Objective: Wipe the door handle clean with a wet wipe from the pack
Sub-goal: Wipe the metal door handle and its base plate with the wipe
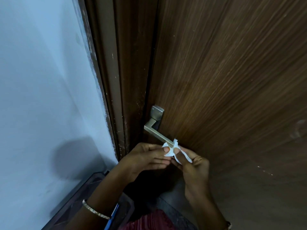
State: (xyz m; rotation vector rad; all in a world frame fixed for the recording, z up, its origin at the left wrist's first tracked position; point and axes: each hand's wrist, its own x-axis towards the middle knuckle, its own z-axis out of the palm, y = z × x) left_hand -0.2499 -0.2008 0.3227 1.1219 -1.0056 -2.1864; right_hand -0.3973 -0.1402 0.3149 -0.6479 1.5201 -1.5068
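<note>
A silver lever door handle [156, 131] juts from a brown wooden door [232, 80], its backplate above and its bar slanting down to the right. A crumpled white wet wipe [171, 149] sits at the free end of the bar. My left hand [146, 158] pinches the wipe from the left with thumb and fingers. My right hand [191, 165] holds the other side of the wipe just below the handle tip. The pack is partly hidden; a blue edge [114, 213] shows under my left forearm.
A dark brown door frame [119, 80] runs down left of the door, beside a pale blue wall [41, 80]. A dark patterned floor strip [79, 196] lies at the lower left. A bangle [94, 210] circles my left wrist.
</note>
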